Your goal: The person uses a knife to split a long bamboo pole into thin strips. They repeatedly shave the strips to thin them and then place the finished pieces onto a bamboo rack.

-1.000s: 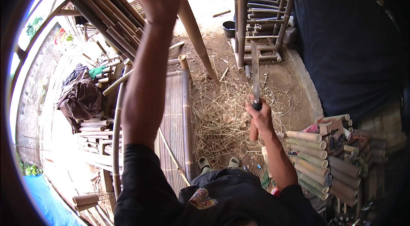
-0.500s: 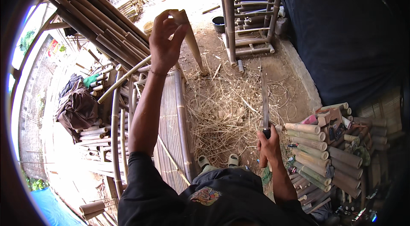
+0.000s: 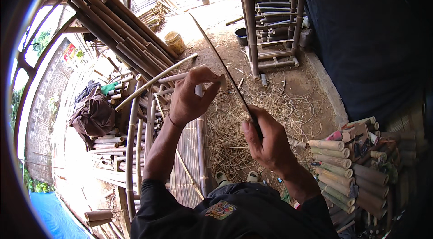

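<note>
In front of my body, my left hand [image 3: 194, 97] pinches a pale bamboo strip [image 3: 223, 83] between thumb and fingers. Only a short end of the strip shows beside the blade. My right hand [image 3: 270, 144] is wrapped round the dark handle of a machete [image 3: 224, 66]. Its long narrow blade slants up and to the left, passing close by the fingertips of my left hand. Whether the blade's edge touches the strip I cannot tell. Thin bamboo shavings [image 3: 230, 144] lie heaped on the ground below both hands.
A slatted bamboo bench [image 3: 187, 162] stands left of my legs. Cut bamboo tubes [image 3: 331, 162] are stacked at the right, near a dark cloth wall [image 3: 356, 49]. Ahead stand a bamboo rack [image 3: 252, 27], a black bucket [image 3: 241, 37] and a yellowish bucket [image 3: 174, 42]. Long poles [image 3: 117, 27] lean at the left.
My left hand has come down and nearer with the strip, which hung full length before. My right hand has risen toward it, and the machete now tilts left across the strip's end.
</note>
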Demonstrator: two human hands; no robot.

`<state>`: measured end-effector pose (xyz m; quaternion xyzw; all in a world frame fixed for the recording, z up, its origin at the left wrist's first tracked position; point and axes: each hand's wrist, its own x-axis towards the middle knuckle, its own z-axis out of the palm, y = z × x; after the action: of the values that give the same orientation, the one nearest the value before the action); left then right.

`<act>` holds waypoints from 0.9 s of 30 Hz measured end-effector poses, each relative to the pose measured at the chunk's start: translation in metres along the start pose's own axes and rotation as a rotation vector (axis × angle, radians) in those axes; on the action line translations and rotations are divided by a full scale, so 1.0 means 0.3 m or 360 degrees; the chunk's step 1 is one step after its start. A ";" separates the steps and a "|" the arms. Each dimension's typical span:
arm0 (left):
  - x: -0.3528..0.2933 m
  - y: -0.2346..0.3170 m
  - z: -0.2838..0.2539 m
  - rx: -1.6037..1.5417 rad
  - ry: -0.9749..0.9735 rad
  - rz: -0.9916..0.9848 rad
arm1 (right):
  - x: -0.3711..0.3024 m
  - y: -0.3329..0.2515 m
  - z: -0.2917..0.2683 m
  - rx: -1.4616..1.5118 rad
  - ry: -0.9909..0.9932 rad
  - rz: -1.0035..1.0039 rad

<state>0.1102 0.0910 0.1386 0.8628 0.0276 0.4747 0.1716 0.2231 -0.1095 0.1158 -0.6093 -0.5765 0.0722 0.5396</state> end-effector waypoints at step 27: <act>0.170 0.178 -0.100 0.0801 -0.0137 -0.0002 | 0.079 0.006 -0.054 -0.0052 -0.0095 0.0258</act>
<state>0.1071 0.0596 0.2118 0.8978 0.1382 0.4154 -0.0472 0.2434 -0.0999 0.1335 -0.6602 -0.5423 0.1244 0.5046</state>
